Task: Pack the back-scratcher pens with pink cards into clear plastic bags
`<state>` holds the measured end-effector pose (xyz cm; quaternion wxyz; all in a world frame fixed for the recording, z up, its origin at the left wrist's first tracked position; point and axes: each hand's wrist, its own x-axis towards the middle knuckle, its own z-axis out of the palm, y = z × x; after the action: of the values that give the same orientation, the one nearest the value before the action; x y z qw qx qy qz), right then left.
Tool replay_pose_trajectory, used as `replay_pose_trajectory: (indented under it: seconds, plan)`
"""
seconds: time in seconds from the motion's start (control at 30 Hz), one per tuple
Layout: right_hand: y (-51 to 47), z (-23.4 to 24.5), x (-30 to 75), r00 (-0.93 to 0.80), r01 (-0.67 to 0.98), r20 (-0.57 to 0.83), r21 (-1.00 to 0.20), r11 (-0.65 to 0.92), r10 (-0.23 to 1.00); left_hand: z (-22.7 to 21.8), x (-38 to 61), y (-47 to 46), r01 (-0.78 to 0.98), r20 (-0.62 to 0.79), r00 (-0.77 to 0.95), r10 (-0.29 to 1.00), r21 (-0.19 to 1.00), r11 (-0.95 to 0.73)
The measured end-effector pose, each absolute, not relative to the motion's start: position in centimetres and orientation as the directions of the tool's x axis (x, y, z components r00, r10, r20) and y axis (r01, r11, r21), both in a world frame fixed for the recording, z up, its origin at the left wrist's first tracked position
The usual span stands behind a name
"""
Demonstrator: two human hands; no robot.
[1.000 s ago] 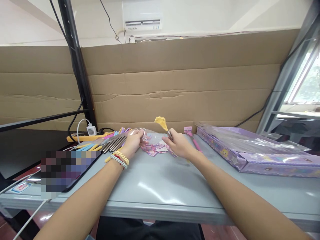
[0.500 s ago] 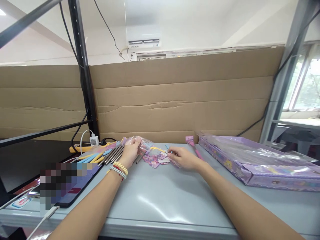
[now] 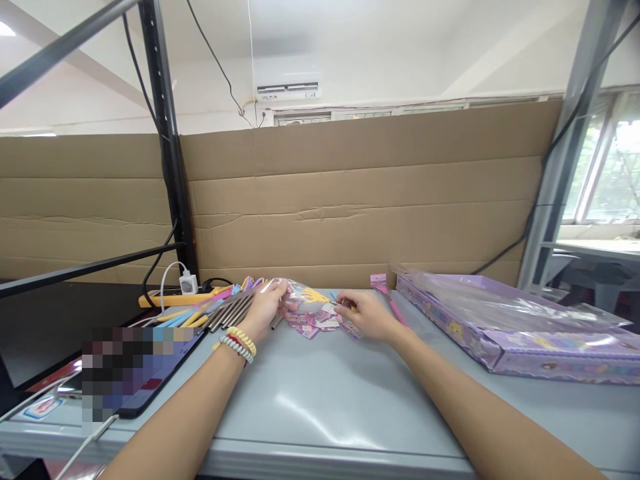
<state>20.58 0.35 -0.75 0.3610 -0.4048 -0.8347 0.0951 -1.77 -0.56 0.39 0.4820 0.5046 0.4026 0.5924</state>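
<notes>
My left hand (image 3: 266, 308) is closed on a clear plastic bag (image 3: 295, 291), beside a pile of metal rods. My right hand (image 3: 366, 313) pinches the thin metal shaft of a back scratcher with a yellow hand-shaped head (image 3: 316, 296). That yellow head points left and overlaps the open end of the bag; how deep it sits inside, I cannot tell. Below the two hands lie several small pink printed cards (image 3: 306, 328). Left of my left hand are more back scratchers (image 3: 235, 310) with metal shafts and yellow and blue handles.
A pink stick with a pink card (image 3: 393, 303) lies behind my right hand. On the right stands a purple printed box (image 3: 500, 353) with clear plastic bags (image 3: 500, 300) on top. To the left are a dark tablet-like device (image 3: 145, 393), a white charger (image 3: 189, 283) and a black shelf post (image 3: 167, 133).
The yellow hand-shaped head has come up to the left, against the bag's open end. My left hand has shifted slightly right with the bag.
</notes>
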Motion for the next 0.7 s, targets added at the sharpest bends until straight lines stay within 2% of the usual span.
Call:
replay_pose_trajectory:
  seconds: [0.23, 0.37, 0.53, 0.63, 0.7]
  plan:
    - [-0.5, -1.1, 18.8, -0.402, 0.588, 0.553, -0.455, 0.668, 0.73, 0.2, -0.7, -1.1, -0.103, 0.219, 0.127, 0.967, 0.973, -0.207]
    - [-0.4, -1.7, 18.0, -0.423, 0.595, 0.576, -0.406, 0.694, 0.7, 0.1, -0.1, -1.6, -0.049, 0.262, 0.207, 0.943, 0.965, -0.258]
    - [-0.2, -1.5, 18.4, -0.416, 0.608, 0.549, -0.424, 0.671, 0.724, 0.6, -0.4, -1.5, -0.103, 0.335, 0.03, 0.942, 0.938, -0.33]
    - [-0.2, -1.0, 19.0, -0.398, 0.63, 0.52, -0.444, 0.637, 0.756, 1.2, -1.4, -1.1, -0.192, 0.335, -0.16, 0.929, 0.912, -0.362]
    - [-0.3, -0.8, 19.3, -0.41, 0.636, 0.506, -0.438, 0.636, 0.759, 1.3, -1.9, -0.9, -0.248, 0.314, -0.187, 0.931, 0.902, -0.354]
